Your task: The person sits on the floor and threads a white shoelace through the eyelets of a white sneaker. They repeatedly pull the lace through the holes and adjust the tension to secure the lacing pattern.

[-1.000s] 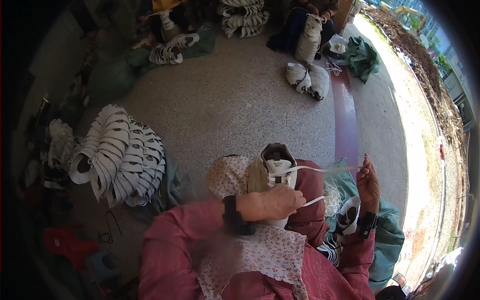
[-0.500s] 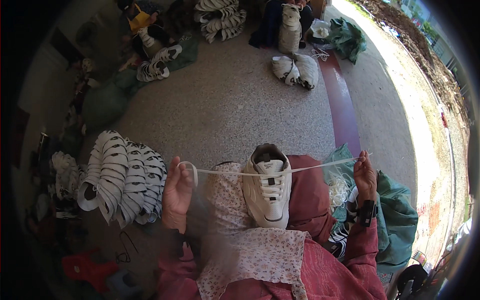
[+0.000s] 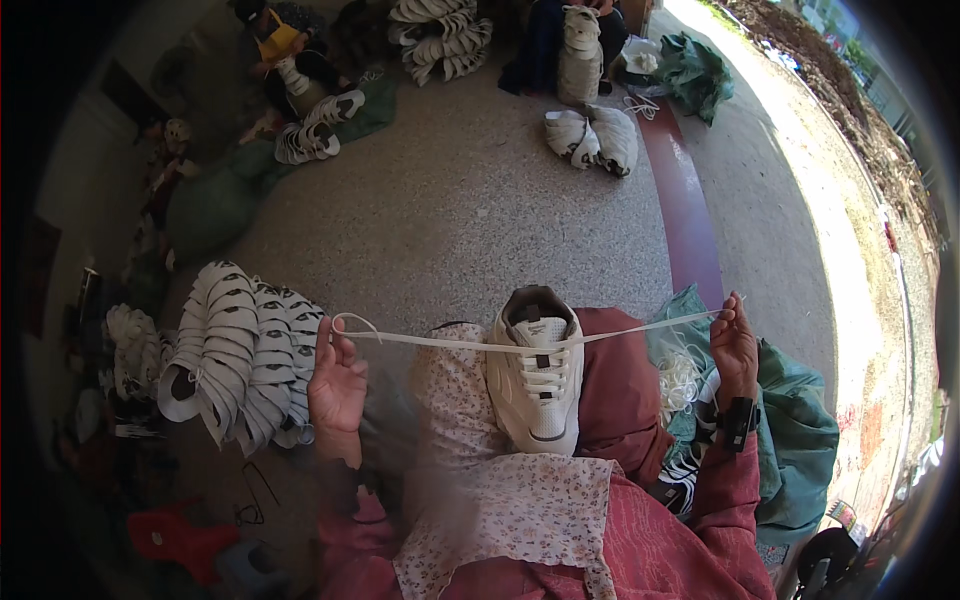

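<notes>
A white sneaker (image 3: 538, 420) rests on my lap with its toe toward me, partly laced across the tongue. A flat white shoelace (image 3: 440, 342) stretches nearly straight across the sneaker's upper part, with each end side in one of my hands. To the left of the shoe, my left hand (image 3: 338, 390) has its palm turned up and its fingers closed on the lace, which curls in a small loop at the fingertips. Out to the right, my right hand (image 3: 736, 350) pinches the other end between thumb and fingers.
Stacked white shoe uppers (image 3: 245, 350) stand to my left. On the right lie a bundle of white laces (image 3: 680, 380) and a green sack (image 3: 795, 430). Farther off are a pair of white uppers (image 3: 592, 140), a co-worker in a yellow apron (image 3: 278, 40), and a red stool (image 3: 175, 540).
My left hand has moved outward to the left, and the lace now spans a wider stretch. The right hand has shifted only slightly; the sneaker stays in place.
</notes>
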### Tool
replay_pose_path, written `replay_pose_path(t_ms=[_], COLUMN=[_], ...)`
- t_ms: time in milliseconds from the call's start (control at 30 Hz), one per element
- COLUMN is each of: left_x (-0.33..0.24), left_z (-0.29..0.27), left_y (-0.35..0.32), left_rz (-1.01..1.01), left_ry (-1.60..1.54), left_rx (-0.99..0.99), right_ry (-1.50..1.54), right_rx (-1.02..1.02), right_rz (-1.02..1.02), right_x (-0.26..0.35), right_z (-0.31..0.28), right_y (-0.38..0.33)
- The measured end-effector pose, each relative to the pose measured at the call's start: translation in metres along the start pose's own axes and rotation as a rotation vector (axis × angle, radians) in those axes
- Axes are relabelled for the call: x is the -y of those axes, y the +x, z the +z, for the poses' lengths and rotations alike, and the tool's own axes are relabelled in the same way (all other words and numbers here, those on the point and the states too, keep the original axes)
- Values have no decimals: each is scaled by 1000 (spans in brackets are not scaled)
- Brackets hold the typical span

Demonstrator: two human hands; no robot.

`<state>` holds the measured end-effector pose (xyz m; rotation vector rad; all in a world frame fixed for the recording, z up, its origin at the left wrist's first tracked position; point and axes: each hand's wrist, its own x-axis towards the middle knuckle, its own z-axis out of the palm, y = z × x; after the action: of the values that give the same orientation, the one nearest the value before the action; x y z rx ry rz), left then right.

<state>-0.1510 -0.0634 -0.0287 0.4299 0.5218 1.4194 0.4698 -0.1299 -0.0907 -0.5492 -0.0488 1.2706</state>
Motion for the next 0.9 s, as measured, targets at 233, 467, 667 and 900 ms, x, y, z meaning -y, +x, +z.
replay_pose_path(t_ms=[233, 467, 667, 900], left_x=[-23, 39, 134, 166], left_z=[4, 82, 153, 140], left_y=[-5, 10, 29, 58], left_rz=[24, 459, 361, -66], left_ry=[217, 1627, 1471, 1414], left_rx=[-266, 66, 731, 699], right_ry=[-439, -1430, -1495, -1479], right_rx=[-55, 36, 531, 634], right_rz=[-132, -328, -240, 137], right_x=[-4, -75, -136, -138], right_z=[26, 80, 114, 124], right_y=[-15, -21, -25, -41])
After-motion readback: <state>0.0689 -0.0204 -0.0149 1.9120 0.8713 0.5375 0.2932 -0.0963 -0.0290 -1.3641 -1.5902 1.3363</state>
